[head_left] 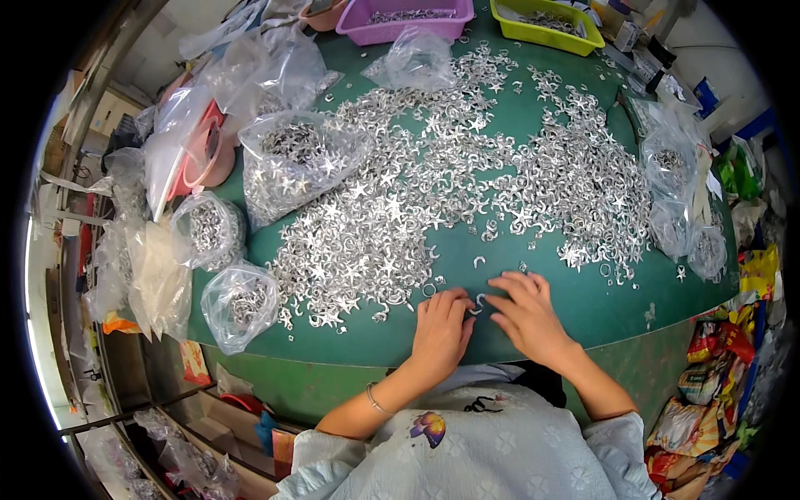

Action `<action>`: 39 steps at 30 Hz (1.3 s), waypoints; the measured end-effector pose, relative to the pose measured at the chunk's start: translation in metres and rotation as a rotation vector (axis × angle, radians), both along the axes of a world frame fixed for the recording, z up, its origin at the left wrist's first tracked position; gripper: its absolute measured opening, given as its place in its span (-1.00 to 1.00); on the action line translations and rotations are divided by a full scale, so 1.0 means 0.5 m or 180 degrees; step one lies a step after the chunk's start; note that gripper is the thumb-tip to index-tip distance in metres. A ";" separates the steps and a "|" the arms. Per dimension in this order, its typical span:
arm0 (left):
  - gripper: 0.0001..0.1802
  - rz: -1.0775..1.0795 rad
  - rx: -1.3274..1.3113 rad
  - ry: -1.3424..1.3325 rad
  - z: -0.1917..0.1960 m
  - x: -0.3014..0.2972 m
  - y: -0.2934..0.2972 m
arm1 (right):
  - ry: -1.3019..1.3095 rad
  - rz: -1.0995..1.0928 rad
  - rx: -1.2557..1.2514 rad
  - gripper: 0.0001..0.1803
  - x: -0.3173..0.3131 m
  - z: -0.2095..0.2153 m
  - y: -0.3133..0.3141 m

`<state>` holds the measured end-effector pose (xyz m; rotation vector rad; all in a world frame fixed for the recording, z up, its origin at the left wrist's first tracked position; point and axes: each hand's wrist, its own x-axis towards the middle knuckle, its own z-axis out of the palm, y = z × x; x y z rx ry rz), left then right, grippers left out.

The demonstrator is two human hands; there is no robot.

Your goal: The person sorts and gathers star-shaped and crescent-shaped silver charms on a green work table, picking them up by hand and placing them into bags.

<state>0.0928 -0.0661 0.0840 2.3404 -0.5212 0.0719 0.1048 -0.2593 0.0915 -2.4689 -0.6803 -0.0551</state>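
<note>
My left hand [442,330] is at the table's near edge, its fingers curled together and closed. Whatever lies in them is too small or too hidden to name. A small silvery crescent piece [480,301] sits between my two hands, close to the left fingertips. Just to the right, my right hand [528,317] is open, its fingers apart and reaching over the green tabletop [392,333]. Beyond my hands, another loose crescent [479,262] and a small ring [429,290] lie on the green surface.
A big heap of silvery stars and crescents [358,242] spreads left of centre; a second heap [583,183] lies right. Clear bags of pieces [242,304] line the left side. A purple basin [403,29] and a yellow-green tray [546,32] stand at the back.
</note>
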 end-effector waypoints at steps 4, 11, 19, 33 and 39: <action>-0.57 -0.0193 0.0010 -0.0010 -0.005 0.005 -0.026 | -0.0005 -0.0008 0.0148 -0.53 0.043 -0.011 0.010; -0.56 -0.0492 -0.0344 0.0320 -0.026 -0.005 0.011 | 0.0386 0.0885 0.0332 -0.61 0.018 -0.004 -0.028; -0.62 -0.0701 -0.0104 0.0078 -0.034 0.011 -0.001 | -0.0613 0.0307 -0.0568 -0.63 0.104 -0.024 -0.005; -0.60 -0.0843 0.0147 -0.0235 -0.032 0.002 -0.005 | -0.0083 0.0343 -0.0404 -0.54 0.073 -0.001 0.007; -0.64 -0.0737 -0.0382 0.0019 -0.027 -0.005 0.003 | -0.0147 0.0025 -0.0016 -0.50 0.094 0.026 0.006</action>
